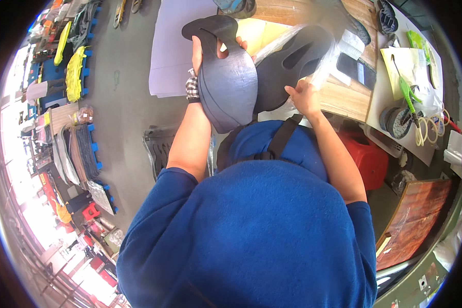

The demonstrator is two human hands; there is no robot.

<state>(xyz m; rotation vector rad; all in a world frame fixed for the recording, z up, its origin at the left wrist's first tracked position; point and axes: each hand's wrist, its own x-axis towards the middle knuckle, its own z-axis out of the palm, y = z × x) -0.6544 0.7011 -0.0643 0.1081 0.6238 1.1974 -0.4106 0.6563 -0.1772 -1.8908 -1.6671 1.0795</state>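
My left hand is wrapped round a dark, smooth, curved panel. It has a rounded lobe at its far end and a cutout, with my fingertips showing beyond its right side. A black-and-white checked band circles my left wrist. My right hand pinches the near right edge of a second black panel, thumb on top. This one has elongated openings, and clear plastic film lies around its right side. The two panels sit side by side, the left one slightly overlapping the other. What they belong to I cannot tell.
Beyond the panels is a wooden tabletop with yellow sheets and a dark phone-like slab. Green-handled scissors and a tape roll lie farther right. A red container stands below the table. Racks of goods line the left.
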